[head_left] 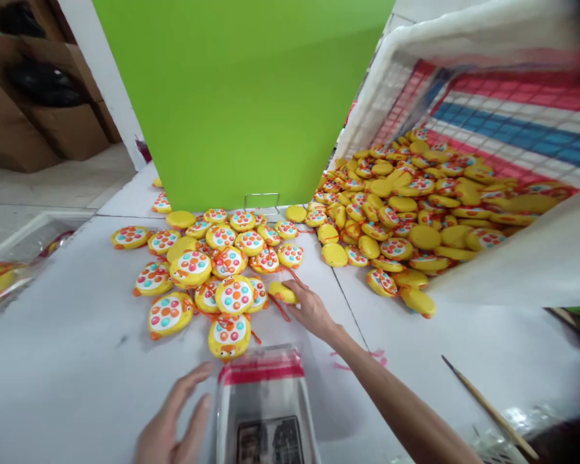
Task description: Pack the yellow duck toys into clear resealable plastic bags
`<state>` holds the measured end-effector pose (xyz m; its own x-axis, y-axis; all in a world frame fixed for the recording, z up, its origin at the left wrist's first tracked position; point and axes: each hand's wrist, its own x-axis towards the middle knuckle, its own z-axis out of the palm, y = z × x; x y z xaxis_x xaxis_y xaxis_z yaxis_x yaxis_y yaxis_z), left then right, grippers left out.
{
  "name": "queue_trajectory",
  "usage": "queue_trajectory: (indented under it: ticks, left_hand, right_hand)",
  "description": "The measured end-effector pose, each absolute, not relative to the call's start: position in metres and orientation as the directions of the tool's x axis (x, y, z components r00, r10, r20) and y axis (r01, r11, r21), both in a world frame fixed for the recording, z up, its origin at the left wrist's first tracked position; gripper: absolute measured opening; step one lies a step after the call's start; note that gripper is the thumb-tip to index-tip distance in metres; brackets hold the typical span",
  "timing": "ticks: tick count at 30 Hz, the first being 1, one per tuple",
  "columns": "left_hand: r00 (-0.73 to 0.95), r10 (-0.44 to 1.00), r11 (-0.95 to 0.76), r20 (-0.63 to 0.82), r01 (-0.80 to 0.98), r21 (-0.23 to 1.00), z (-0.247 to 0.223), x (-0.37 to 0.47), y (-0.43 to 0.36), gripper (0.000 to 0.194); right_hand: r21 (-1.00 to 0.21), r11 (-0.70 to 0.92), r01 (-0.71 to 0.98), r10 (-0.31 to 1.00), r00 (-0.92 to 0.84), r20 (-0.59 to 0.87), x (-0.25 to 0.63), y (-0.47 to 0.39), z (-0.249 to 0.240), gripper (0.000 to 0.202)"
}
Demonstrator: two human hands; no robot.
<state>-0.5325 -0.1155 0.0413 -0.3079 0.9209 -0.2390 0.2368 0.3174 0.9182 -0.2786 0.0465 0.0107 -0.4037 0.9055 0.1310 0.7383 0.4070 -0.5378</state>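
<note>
My right hand point(312, 310) reaches to the right side of a pile and has its fingers closed on a yellow toy point(283, 292), with a red-orange cord hanging near it. The pile's toys point(235, 294) are yellow and animal-shaped, with white faces bearing coloured round dots; some lie with the plain yellow side up. Down at the front, my left hand point(176, 422) is blurred, its fingers apart and nothing in them. Just right of it lies a clear plastic bag point(265, 406) with a pink-red strip across its top and a dark printed panel.
An upright green board point(251, 103) stands behind the pile. At right, a tipped white basket point(493, 270) spills many similar toys point(401, 219) onto the white table point(77, 374). A thin brush-like stick point(488, 407) lies at front right. Cardboard boxes point(67, 129) stand at back left.
</note>
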Motion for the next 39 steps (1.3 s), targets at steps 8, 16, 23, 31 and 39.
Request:
queue_trajectory:
  ticks: [8, 16, 23, 31, 39]
  left_hand:
    - [0.176, 0.785, 0.538, -0.595, -0.671, 0.511, 0.034, -0.462, -0.061, 0.025]
    - [0.0, 0.868, 0.409, -0.497, -0.566, 0.716, 0.023, -0.457, -0.078, 0.052]
    - [0.02, 0.996, -0.088, 0.089, 0.445, 0.891, -0.027, -0.468, -0.114, 0.026]
    - [0.196, 0.872, -0.466, 0.449, 0.613, 0.638, -0.007, -0.46, -0.098, 0.044]
    - [0.215, 0.861, -0.493, 0.461, 0.577, 0.651, -0.01, -0.458, -0.095, 0.036]
  right_hand:
    - [-0.797, 0.407, 0.446, 0.84, -0.526, 0.134, -0.291, -0.036, 0.053, 0.058]
    - [-0.973, -0.232, 0.018, 0.926, -0.302, -0.227, -0.303, -0.069, 0.035, 0.04]
    - [-0.799, 0.194, 0.569, 0.978, -0.173, 0.114, -0.294, -0.075, 0.035, 0.04]
    - [-0.785, 0.318, 0.532, 0.933, -0.321, 0.161, -0.29, -0.085, 0.04, 0.044]
    - [-0.895, 0.313, 0.316, 0.934, -0.271, 0.231, -0.296, -0.091, 0.023, 0.025]
